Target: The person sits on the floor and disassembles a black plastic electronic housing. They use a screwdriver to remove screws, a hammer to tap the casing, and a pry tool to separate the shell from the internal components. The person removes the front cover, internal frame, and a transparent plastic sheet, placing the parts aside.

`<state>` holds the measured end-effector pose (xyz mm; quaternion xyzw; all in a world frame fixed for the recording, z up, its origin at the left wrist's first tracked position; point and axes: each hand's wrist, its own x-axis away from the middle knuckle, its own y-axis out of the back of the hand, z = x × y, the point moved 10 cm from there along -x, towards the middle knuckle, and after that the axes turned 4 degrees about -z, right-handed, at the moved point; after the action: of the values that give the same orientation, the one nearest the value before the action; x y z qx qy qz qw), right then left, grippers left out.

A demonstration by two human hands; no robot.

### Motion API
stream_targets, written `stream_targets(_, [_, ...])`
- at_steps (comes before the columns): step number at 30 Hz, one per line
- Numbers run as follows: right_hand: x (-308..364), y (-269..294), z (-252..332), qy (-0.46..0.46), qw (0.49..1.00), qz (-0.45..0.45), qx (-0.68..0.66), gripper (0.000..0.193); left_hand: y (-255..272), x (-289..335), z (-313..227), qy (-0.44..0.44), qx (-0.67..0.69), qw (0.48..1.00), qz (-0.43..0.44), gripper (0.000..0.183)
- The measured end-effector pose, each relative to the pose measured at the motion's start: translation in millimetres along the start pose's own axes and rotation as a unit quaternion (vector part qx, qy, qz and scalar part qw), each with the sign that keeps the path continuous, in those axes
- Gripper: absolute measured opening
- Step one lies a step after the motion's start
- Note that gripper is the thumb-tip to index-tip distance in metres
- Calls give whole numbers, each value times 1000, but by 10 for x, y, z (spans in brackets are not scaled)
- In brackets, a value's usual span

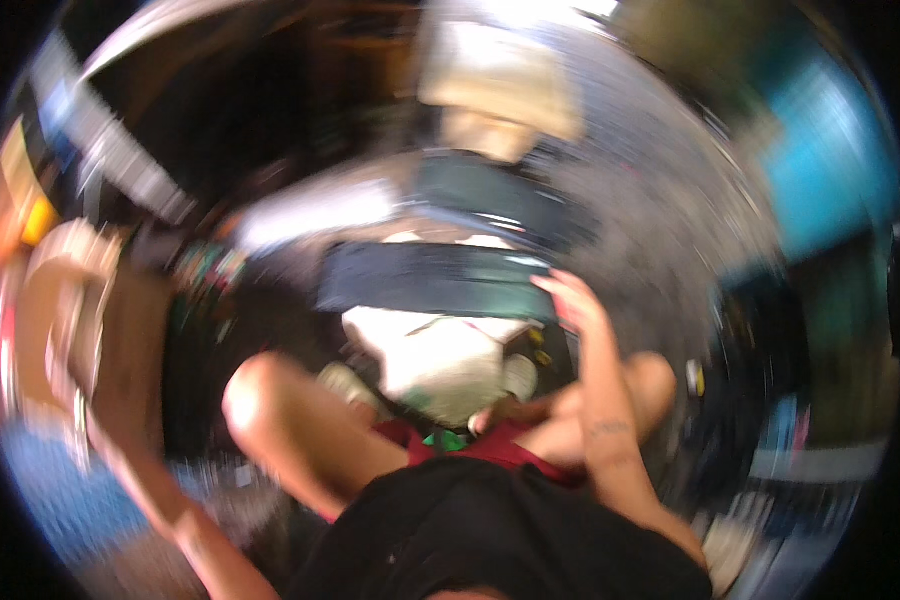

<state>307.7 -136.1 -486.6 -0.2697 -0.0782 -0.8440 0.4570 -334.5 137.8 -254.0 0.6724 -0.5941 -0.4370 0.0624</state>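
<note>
Motion smears the whole view. In front of my crossed legs lies a long, dark rectangular panel, glossy toward its right end. It rests across a pale, whitish bundle or block. My right hand is at the panel's right end, its fingers stretched out over the edge and touching it. Far to the left, my left hand reaches to a brown cardboard box. Its fingers are too blurred to make out, so what it touches or holds is unclear.
Behind the panel lies another dark slab, with a beige box-like thing beyond it. A bright white strip lies at left of centre. A blue surface stands far right. Small mixed items lie near the cardboard box.
</note>
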Motion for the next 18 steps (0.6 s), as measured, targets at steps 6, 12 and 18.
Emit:
stream_targets(6, [1556, -270, 939, 136, 978, -142, 73, 43, -1943, -215, -1645, -87, 158, 968, 173, 40])
stream_targets(12, [2918, 637, 799, 318, 820, -382, -285, 41, -2437, -50, -2450, -103, 190, 946, 243, 39])
stream_targets(18, [4757, 3301, 1912, 517, 514, -602, -325, 61, -2419, -41, -2706, -84, 195, 942, 259, 37])
